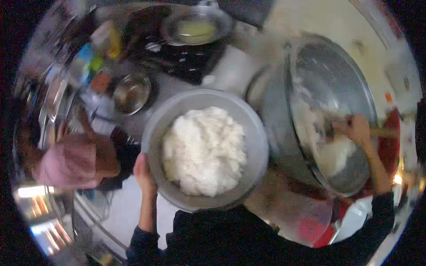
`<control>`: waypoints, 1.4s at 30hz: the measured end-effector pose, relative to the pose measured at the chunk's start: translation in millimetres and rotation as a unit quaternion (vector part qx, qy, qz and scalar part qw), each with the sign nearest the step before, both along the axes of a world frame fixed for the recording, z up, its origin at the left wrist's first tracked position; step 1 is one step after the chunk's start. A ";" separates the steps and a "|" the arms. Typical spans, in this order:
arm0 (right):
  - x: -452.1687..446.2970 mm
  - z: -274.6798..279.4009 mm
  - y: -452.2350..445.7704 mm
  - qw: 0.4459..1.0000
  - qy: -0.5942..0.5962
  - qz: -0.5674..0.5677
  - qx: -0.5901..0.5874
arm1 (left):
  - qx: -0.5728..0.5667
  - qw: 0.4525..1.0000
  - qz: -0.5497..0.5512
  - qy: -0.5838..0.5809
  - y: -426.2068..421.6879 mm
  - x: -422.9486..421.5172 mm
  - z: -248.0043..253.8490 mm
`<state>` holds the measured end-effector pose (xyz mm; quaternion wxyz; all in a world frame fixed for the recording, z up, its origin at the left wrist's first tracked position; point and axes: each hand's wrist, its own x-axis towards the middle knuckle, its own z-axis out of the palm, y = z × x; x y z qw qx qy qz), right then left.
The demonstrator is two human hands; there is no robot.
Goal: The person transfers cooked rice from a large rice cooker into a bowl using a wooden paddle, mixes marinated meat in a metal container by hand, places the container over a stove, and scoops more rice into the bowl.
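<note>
A round grey basin (pixel 151 119) is in front of me with a big mound of white food (pixel 206 150), which looks like cooked rice. My left hand (pixel 144 175) grips the basin's left rim. On the right, a large metal pot (pixel 279 119) tilts with its mouth facing sideways, and more of the white food (pixel 335 157) sits inside it. My right hand (pixel 357 131) reaches over the pot's mouth and is closed on a wooden handle (pixel 385 131). Blur hides the tool's working end.
A person in a pink cap (pixel 71 162) is close on the left. Behind the basin are a small metal bowl (pixel 132 94) and a dark stove (pixel 186 62). A wide metal pan (pixel 197 26) with yellowish contents stands farther back. Red items (pixel 315 228) lie at lower right.
</note>
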<state>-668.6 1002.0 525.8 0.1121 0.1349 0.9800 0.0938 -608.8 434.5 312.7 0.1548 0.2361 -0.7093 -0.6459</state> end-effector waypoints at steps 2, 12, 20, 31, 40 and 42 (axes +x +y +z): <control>4.2 -15.8 4.4 0.993 0.056 0.105 -0.013 | 0.085 0.996 -0.016 -0.018 5.1 -3.6 19.7; 28.7 -13.3 -50.1 0.996 0.057 -0.012 -0.070 | 0.123 0.991 -0.030 0.037 12.8 -9.3 17.1; 39.2 -18.9 -31.9 0.991 0.056 -0.047 -0.112 | 0.151 0.985 -0.062 0.062 9.8 -7.3 12.1; 38.5 -29.1 6.7 0.972 0.075 -0.067 -0.212 | 0.148 0.983 -0.087 0.068 8.9 -8.7 9.0; 21.3 -45.7 44.6 0.957 0.152 -0.087 -0.229 | 0.122 0.988 -0.076 0.057 6.7 -5.9 9.9; 18.9 -53.0 55.3 0.953 0.179 -0.059 -0.238 | 0.086 0.992 -0.065 0.059 3.4 -6.4 -1.3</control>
